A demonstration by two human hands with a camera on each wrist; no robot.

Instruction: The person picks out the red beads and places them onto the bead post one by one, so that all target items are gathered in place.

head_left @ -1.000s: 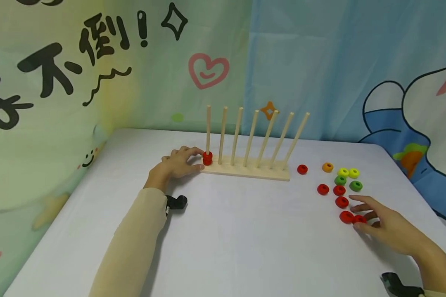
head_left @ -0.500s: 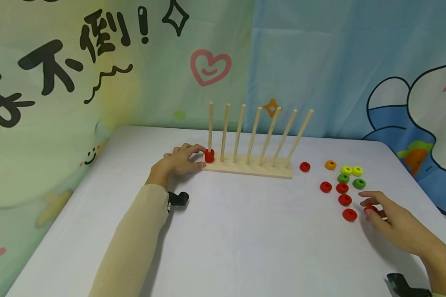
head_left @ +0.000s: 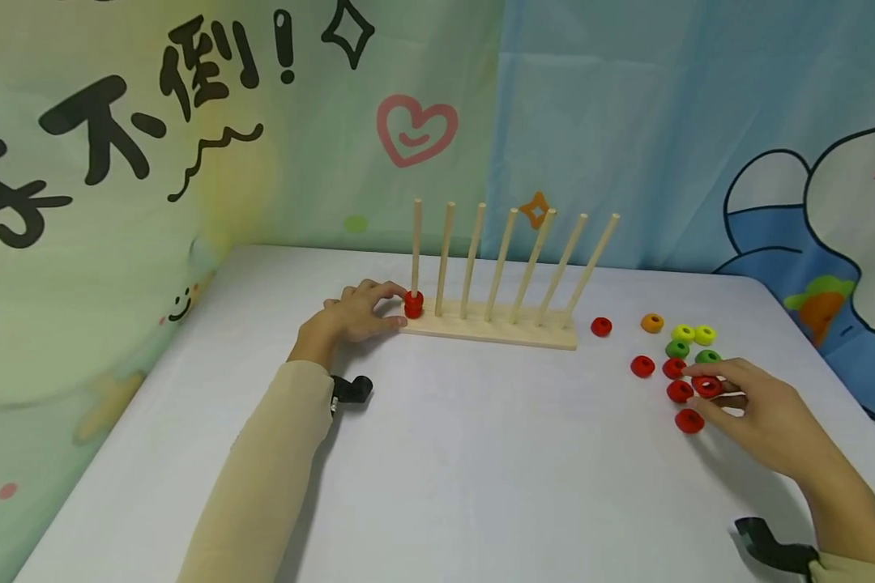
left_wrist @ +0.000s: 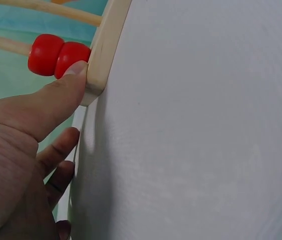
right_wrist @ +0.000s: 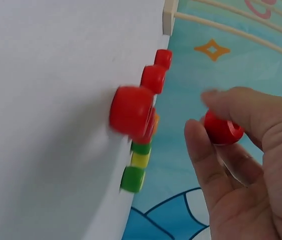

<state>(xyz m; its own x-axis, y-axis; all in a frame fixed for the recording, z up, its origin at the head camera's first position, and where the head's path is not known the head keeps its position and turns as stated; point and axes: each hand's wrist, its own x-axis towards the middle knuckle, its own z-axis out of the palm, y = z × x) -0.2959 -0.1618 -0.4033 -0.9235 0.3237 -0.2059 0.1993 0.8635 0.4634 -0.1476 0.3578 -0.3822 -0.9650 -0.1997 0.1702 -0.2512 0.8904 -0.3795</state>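
Observation:
A wooden peg stand (head_left: 488, 329) with a row of upright pegs stands toward the back of the table. Two red beads (head_left: 413, 305) sit stacked on its leftmost peg. My left hand (head_left: 356, 316) holds the stand's left end, with the thumb (left_wrist: 75, 75) against the base beside the lower bead. Off to the right, my right hand (head_left: 761, 417) pinches a red bead (right_wrist: 221, 131) between thumb and fingers, lifted above the table. Under and beside that hand lie loose red beads (head_left: 689, 421), and a green bead (head_left: 707, 356) is partly hidden behind it.
Farther back on the right lie an orange bead (head_left: 652, 323), two yellow beads (head_left: 705, 334) and another green bead (head_left: 676, 349). A single red bead (head_left: 601, 326) rests close to the stand's right end. Behind the white table (head_left: 481, 470) hangs a printed cloth (head_left: 591, 121).
My right hand has picked up a red bead from the table's right side, raised it and moved it slightly back and left. My left hand stays at the stand's end.

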